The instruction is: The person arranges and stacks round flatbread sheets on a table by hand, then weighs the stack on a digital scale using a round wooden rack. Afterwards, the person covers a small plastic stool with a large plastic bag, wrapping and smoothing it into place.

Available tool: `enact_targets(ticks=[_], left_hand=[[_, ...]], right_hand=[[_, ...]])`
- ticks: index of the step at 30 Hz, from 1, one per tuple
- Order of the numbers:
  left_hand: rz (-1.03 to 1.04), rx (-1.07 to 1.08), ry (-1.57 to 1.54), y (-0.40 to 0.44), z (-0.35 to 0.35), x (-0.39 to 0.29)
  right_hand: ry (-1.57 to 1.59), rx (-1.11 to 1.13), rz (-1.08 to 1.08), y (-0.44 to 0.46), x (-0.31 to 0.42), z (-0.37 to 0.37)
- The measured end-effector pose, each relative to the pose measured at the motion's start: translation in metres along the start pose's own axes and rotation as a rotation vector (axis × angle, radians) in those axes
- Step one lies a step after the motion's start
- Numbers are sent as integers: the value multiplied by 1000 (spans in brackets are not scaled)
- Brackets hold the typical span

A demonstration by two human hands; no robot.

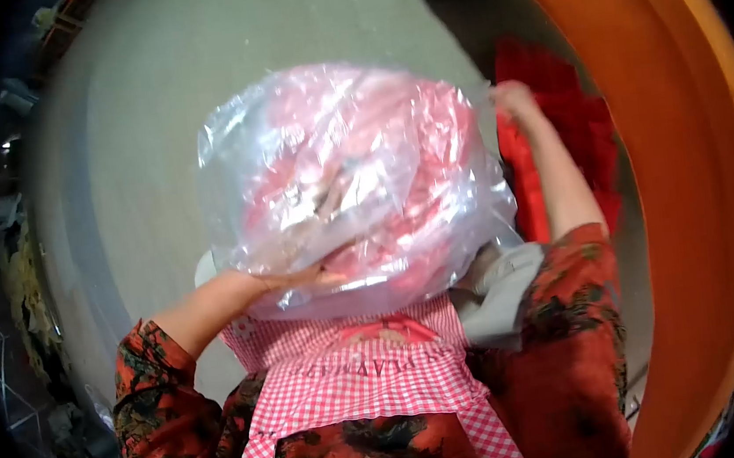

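A large clear plastic bag [287, 228] bulges in front of my apron, with crumpled pink and red cloth [441, 125] showing through its shiny film. My left hand [301, 277] holds the bag low on its near side, fingers stretched along it and partly covered by film. At the bag's upper right edge, my right hand [511, 98] is closed in a pinch and blurred by motion. It seems to grip the film there, though its fingertips are hard to make out.
Bright red netted fabric [556, 122] lies beyond my right forearm. A curved orange edge [670, 164] runs down the right side. Below the bag is my pink checked apron [364, 379], with a grey item [506, 295] beside it. Pale floor [148, 162] stretches ahead; clutter lines the left.
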State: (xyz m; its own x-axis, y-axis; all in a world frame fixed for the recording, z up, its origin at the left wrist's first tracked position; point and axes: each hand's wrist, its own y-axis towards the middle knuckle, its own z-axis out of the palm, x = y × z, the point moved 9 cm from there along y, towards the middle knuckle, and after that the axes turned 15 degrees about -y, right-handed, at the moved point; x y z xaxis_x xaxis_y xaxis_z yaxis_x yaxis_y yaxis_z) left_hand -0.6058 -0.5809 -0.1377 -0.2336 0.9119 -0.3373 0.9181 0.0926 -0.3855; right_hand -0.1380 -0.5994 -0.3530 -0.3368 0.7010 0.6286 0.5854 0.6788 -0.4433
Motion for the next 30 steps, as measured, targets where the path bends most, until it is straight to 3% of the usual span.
enact_targets(ticks=[1,2,4,5,6,7,9,10,11,12,18,21,22,26,30], left_hand=[[-34,65,-263,-1,-4,1],[-85,121,-524,-3,-7,1],[-104,163,-425,-6,-3,4],[-112,183,-371,-8,-1,5],[-53,121,-580,-7,-1,5],[14,57,-781,-6,10,13],[147,-43,-1096,5,18,33],[208,-75,-1214,10,18,43],[242,-241,-1003,18,17,62],[205,-261,-1053,22,17,73],[120,-189,-1238,37,34,77],[127,-139,-1165,44,38,82],[152,-213,-990,40,29,78],[80,-277,-781,42,21,75],[-225,-176,-857,45,37,82]], right_hand=[[128,-409,-284,-60,63,-60],[91,-591,-569,-110,115,-93],[48,-357,-726,-253,219,-71],[-167,-341,-936,-299,235,-42],[-472,-388,-1074,-338,243,-8],[-520,-260,-1016,-354,232,30],[-717,-322,-1052,-379,200,67],[-683,-251,-1018,-371,177,83],[-658,-237,-960,-369,168,83],[-622,-212,-901,-370,159,87],[-817,-171,-345,-338,133,140],[-529,-385,-359,-302,107,153],[-540,-446,-435,-309,119,147],[-774,-291,-341,-288,120,116],[-746,-41,-327,-278,128,95]])
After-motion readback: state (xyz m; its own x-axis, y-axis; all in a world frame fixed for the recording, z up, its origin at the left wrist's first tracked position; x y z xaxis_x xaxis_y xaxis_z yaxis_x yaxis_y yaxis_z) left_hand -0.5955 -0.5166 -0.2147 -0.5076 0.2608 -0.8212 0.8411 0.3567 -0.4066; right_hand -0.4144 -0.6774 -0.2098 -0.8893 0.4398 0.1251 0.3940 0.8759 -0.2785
